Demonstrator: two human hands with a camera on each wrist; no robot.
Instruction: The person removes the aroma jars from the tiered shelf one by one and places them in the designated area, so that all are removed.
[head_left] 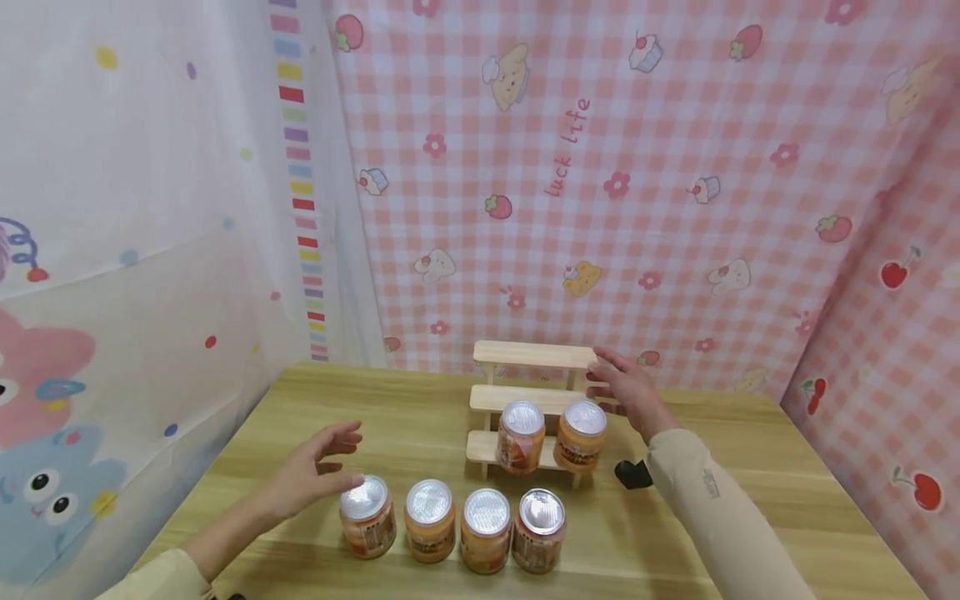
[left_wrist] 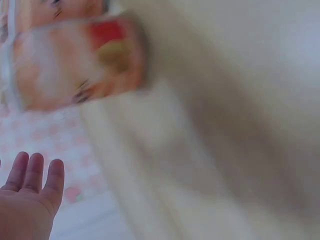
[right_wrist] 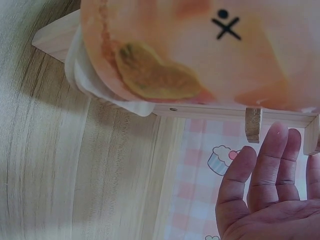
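Observation:
My left hand [head_left: 311, 475] hovers just left of the leftmost can [head_left: 367, 517] in a front row of several orange cans with silver lids. Its thumb reaches toward that lid; in the left wrist view the fingers [left_wrist: 54, 182] hold nothing, and a can [left_wrist: 75, 65] appears blurred. Two similar cans, a left one [head_left: 521, 437] and a right one [head_left: 580, 442], stand on the lowest tier of a three-tier wooden rack [head_left: 536, 354]. My right hand [head_left: 633, 390] is beside the rack's right end, fingers loosely extended and holding nothing. The right wrist view shows a can [right_wrist: 200, 55] close by.
A small black object [head_left: 633, 474] lies on the wooden table [head_left: 390, 417], right of the rack. Behind the table hangs a pink checked cloth [head_left: 465, 125]. A white patterned cloth [head_left: 187, 167] closes off the left, and another checked cloth [head_left: 900, 333] the right.

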